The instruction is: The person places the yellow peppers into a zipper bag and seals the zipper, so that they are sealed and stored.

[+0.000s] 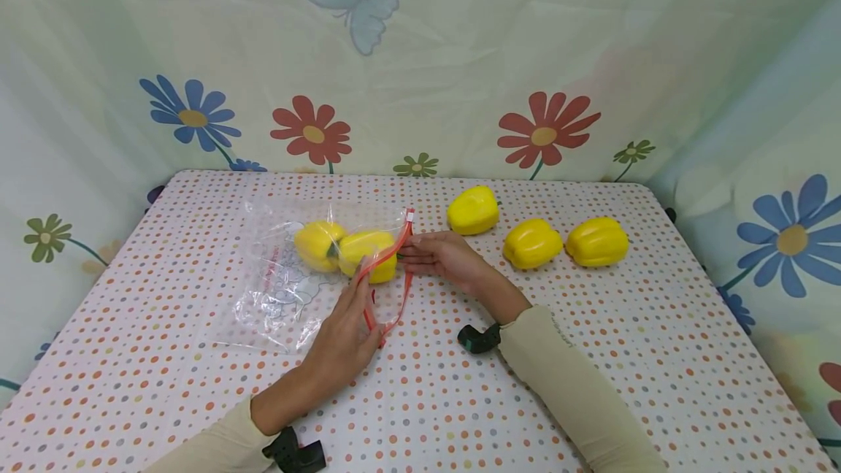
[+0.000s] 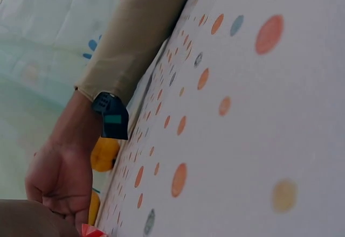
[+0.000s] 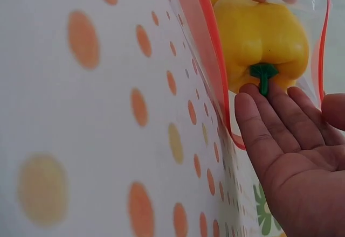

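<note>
A clear plastic bag (image 1: 263, 316) with a red zip edge lies on the table, its mouth facing right. Inside are two yellow bell peppers, one deeper (image 1: 318, 245) and one (image 1: 368, 250) just within the mouth. My left hand (image 1: 338, 338) holds the bag at its red edge, fingers over the upper side and thumb lower down. At the mouth, my right hand (image 1: 447, 261) reaches in with straight fingers. In the right wrist view its fingertips (image 3: 250, 89) are right at the green stem (image 3: 264, 75) of the nearer pepper. The left wrist view mostly shows the right forearm.
Three more yellow bell peppers lie right of the bag: one farther back (image 1: 473, 210), one in the middle (image 1: 532, 244) and one rightmost (image 1: 596, 241). The dotted tablecloth (image 1: 591, 356) covers the table. A flowered curtain (image 1: 434, 79) hangs behind and at both sides.
</note>
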Demonstrator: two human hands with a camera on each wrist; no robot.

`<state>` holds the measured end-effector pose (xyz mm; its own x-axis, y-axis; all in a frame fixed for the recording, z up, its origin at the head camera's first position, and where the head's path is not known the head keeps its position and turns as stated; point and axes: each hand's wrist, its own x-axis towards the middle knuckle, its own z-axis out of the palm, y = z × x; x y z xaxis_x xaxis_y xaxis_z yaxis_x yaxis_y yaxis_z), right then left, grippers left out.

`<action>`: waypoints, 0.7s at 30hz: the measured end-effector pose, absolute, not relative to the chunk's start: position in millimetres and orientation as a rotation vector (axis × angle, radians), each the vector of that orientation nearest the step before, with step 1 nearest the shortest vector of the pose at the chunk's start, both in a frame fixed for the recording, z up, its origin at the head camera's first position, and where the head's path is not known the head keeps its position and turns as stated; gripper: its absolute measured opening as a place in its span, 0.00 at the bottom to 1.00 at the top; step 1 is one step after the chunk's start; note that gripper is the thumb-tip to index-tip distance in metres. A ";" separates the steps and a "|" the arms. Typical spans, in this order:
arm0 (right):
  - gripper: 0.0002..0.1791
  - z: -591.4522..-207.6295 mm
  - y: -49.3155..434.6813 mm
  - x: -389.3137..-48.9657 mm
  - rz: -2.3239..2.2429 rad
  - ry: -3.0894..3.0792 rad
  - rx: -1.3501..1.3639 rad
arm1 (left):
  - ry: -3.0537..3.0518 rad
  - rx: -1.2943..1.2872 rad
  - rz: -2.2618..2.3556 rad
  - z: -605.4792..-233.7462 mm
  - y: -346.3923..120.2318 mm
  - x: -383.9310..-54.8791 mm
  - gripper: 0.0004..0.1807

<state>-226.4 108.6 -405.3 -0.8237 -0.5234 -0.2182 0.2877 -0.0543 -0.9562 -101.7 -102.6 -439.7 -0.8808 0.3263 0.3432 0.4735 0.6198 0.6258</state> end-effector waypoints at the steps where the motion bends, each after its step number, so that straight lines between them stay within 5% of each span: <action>1: 0.22 -405.1 107.5 -226.4 -1.928 1.683 -0.251 | -2.647 -0.661 -1.107 -439.7 -102.5 -101.7 0.54; 21: 0.21 -405.4 101.0 -227.7 -1.893 1.710 -0.227 | -2.617 -0.661 -1.108 -440.2 -102.7 -101.7 0.51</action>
<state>-227.7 101.0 -405.4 -0.8217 -0.5142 -0.2459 0.2968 -0.0178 -0.9548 -101.7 -102.7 -440.2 -0.8737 0.3167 0.3692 0.4855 0.6136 0.6227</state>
